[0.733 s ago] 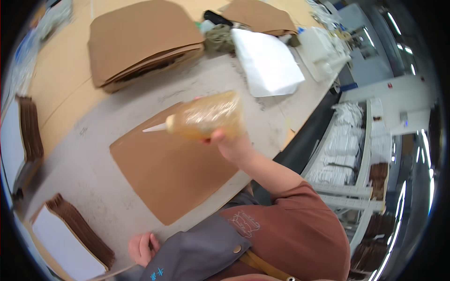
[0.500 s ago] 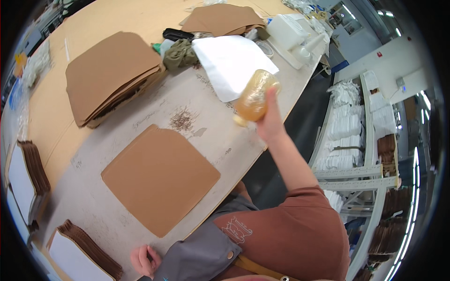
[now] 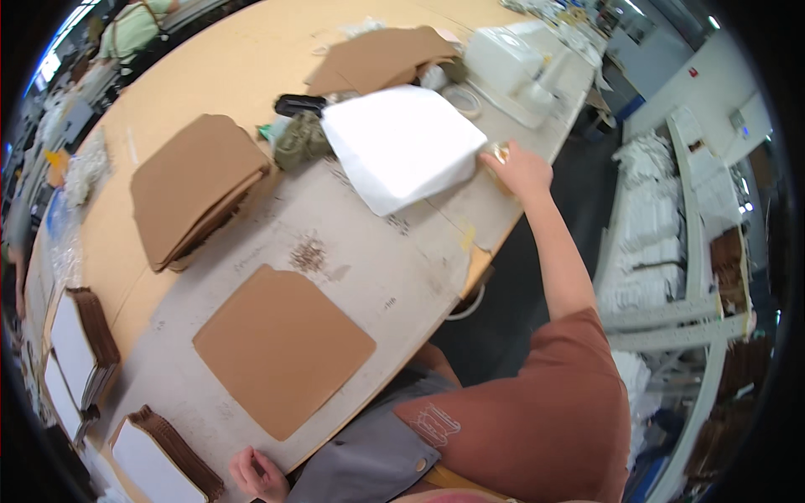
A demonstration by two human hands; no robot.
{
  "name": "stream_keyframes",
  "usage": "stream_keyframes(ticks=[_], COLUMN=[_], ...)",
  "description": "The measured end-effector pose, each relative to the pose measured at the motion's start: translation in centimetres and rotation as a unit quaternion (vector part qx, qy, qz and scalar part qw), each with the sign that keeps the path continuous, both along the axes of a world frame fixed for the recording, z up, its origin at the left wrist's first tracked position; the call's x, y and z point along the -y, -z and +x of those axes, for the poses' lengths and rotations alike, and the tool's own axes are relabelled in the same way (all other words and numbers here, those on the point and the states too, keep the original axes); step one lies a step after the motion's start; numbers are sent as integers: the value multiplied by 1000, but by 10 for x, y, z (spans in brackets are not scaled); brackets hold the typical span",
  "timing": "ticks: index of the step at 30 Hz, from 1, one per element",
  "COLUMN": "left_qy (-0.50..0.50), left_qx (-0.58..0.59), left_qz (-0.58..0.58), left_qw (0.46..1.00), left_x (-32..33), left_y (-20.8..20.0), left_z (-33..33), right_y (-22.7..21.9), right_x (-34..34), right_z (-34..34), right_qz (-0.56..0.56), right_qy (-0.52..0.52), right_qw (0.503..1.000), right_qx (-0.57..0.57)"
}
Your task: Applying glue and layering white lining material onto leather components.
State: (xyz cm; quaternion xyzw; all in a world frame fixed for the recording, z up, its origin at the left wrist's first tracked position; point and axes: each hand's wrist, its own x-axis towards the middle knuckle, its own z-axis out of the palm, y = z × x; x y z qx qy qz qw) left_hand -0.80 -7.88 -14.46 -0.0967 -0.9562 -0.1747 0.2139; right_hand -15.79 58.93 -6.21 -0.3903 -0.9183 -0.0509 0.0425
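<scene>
While one flat brown cardboard sheet (image 3: 283,349) lies alone on the worn grey-white worktop (image 3: 394,268) in front of the person, the right hand (image 3: 520,169) is stretched far out to the table's right edge. That arm is nearly straight, reaching up and away from the body in a rust-coloured short sleeve. The right hand is closed around a small amber, translucent object (image 3: 501,153), which shows only as a sliver at the fingertips; what it is cannot be made out. It sits touching the right corner of one large white sheet (image 3: 402,147) lying flat just left of the hand.

The left hand (image 3: 256,474) rests low at the near table edge, close to the body, fingers loosely curled and holding nothing.

Counted around the table: one tall stack of brown cardboard sheets (image 3: 194,189) to the upper left, one more brown cardboard pile (image 3: 381,59) at the far side, three bundles of brown-edged white paper bags (image 3: 84,344) standing along the left rim, one olive-green crumpled cloth (image 3: 300,142) beside one black oblong object (image 3: 299,105), and one white plastic container (image 3: 503,60) at the far right.
</scene>
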Motion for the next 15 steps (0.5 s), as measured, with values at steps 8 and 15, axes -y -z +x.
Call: stream_keyframes(ticks=[8,15], left_qy=[44,268], left_qx=[-89,-115], left_qz=[-85,-61], left_qw=[991,955], left_x=[-32,-119], left_y=[-44,-81], left_z=[-19,-104], right_y=[14,32], right_x=[41,99], right_z=[7,-14], right_qz=[81,48], right_qy=[-247,-500], right_qw=[948,840], right_qx=[-183,-206])
